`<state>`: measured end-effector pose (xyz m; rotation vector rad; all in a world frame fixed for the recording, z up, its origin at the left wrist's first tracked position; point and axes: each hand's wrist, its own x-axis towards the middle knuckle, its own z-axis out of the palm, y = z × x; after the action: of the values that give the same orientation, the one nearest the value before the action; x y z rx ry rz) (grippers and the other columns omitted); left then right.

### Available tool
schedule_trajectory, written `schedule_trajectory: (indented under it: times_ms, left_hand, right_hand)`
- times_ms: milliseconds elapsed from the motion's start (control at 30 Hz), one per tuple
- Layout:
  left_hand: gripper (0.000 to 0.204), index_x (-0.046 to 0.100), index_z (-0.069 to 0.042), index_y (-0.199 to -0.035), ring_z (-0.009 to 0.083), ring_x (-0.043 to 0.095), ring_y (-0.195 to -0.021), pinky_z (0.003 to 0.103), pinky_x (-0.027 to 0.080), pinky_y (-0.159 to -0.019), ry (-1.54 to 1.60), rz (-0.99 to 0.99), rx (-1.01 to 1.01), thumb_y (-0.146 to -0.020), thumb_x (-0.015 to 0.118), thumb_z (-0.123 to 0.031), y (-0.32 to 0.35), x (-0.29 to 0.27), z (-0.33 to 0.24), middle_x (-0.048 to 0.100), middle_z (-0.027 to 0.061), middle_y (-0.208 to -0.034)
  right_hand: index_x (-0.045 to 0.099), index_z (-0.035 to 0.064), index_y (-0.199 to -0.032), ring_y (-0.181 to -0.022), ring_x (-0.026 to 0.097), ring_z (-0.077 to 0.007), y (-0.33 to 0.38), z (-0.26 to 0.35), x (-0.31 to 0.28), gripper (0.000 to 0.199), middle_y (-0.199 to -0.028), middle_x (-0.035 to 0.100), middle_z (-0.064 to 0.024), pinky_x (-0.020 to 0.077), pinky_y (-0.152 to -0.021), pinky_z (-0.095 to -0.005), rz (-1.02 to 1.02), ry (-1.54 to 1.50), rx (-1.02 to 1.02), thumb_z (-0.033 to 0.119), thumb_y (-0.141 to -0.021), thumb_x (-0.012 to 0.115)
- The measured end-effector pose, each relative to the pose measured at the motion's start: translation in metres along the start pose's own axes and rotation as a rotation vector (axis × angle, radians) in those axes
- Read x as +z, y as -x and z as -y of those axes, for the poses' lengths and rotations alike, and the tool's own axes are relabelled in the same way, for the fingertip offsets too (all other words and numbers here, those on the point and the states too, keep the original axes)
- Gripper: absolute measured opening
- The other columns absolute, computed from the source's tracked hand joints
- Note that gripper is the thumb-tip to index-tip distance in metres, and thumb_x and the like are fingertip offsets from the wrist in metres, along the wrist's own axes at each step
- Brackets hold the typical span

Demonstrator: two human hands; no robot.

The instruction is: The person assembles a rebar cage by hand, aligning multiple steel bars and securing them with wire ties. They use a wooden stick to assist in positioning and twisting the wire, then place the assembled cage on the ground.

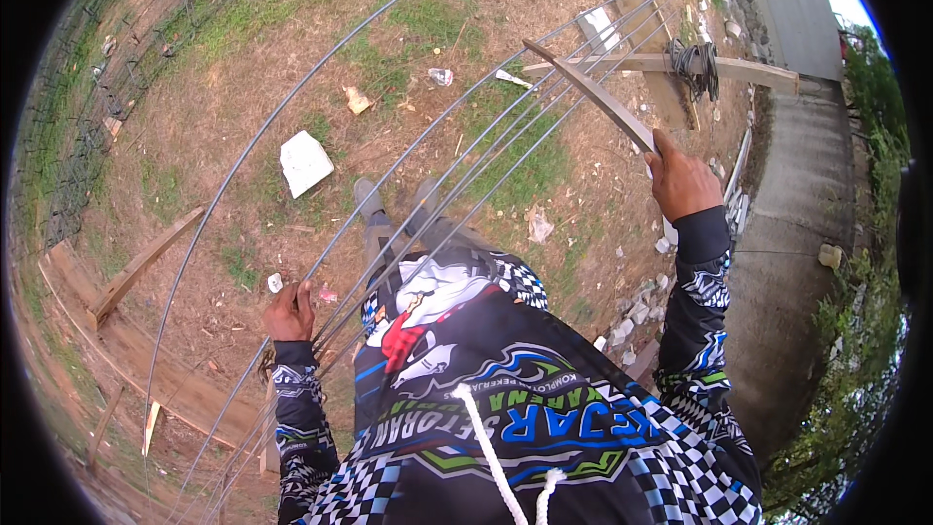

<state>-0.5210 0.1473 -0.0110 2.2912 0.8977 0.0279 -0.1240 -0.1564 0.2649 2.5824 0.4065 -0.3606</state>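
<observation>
Several long, thin grey steel rods [476, 141] run diagonally in front of me, from the upper right to the lower left. At the lower left my left hand [290, 314] is closed, its thumb and fingers pinched on one of these rods. Over at the upper right, my right hand [683, 180] is wrapped round the near end of a flat, grey-brown bar [598, 92]. That bar slants up and left, and its far part passes over the rods. Whether it is wood or metal I cannot tell.
A wooden beam [748, 70] with a coil of dark wire [693, 70] stands beneath the rods' far end. Another timber [146, 267] lies at left. White foam [306, 164] and litter dot the grass. A concrete strip [799, 165] runs along the right.
</observation>
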Motion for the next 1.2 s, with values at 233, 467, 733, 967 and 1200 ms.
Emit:
schedule_trajectory:
  times_ms: [233,467,733,967,1200]
  left_hand:
    - [0.016,0.067,-0.005,-0.082,0.0351,0.062,-0.062,0.04,0.047,-0.055,0.113,-0.06,0.054,-0.086,0.068,-0.02,-0.001,-0.008,0.003,0.064,0.0156,-0.071]
    - [0.02,0.066,-0.004,-0.088,0.0318,0.059,-0.058,0.038,0.045,-0.053,0.071,-0.052,0.062,-0.083,0.072,-0.022,0.02,-0.013,-0.008,0.062,0.0131,-0.07]
    - [0.034,0.063,-0.005,-0.107,0.027,0.057,-0.061,0.039,0.045,-0.057,0.066,0.06,0.079,-0.081,0.071,-0.025,-0.016,-0.027,-0.064,0.059,0.0105,-0.076]
    - [0.035,0.06,-0.004,-0.114,0.0352,0.063,-0.078,0.044,0.049,-0.07,0.133,0.186,0.14,-0.086,0.063,-0.025,-0.052,0.027,-0.154,0.065,0.0155,-0.096]
    - [0.032,0.064,-0.004,-0.105,0.0384,0.064,-0.082,0.046,0.048,-0.071,0.025,0.134,0.161,-0.089,0.059,-0.031,-0.107,0.1,-0.233,0.065,0.0217,-0.091]
  right_hand:
    - [0.056,0.0103,-0.126,-0.091,0.064,-0.0424,-0.011,-0.076,0.02,0.039,-0.098,0.065,-0.0264,0.0504,-0.079,-0.0478,0.04,-0.315,-0.087,0.032,-0.093,0.054]
    - [0.057,-0.0016,-0.125,-0.071,0.055,-0.0127,0.015,-0.202,-0.036,0.044,-0.099,0.066,-0.0092,0.0466,-0.069,-0.0282,0.132,-0.63,0.097,0.03,-0.095,0.057]
    - [0.058,0.0055,-0.125,-0.087,0.066,-0.0328,0.022,-0.205,0.042,0.042,-0.104,0.066,-0.0224,0.0493,-0.075,-0.039,-0.339,-0.396,0.015,0.034,-0.094,0.056]
    - [0.061,0.0133,-0.123,-0.088,0.066,-0.038,0.007,-0.184,0.111,0.039,-0.1,0.067,-0.0211,0.0502,-0.079,-0.0431,-0.284,-0.492,0.159,0.037,-0.091,0.058]
    - [0.059,0.0099,-0.125,-0.102,0.063,-0.0367,-0.029,-0.194,0.141,0.04,-0.11,0.065,-0.0215,0.0486,-0.085,-0.0413,-0.249,-0.693,0.133,0.033,-0.092,0.059]
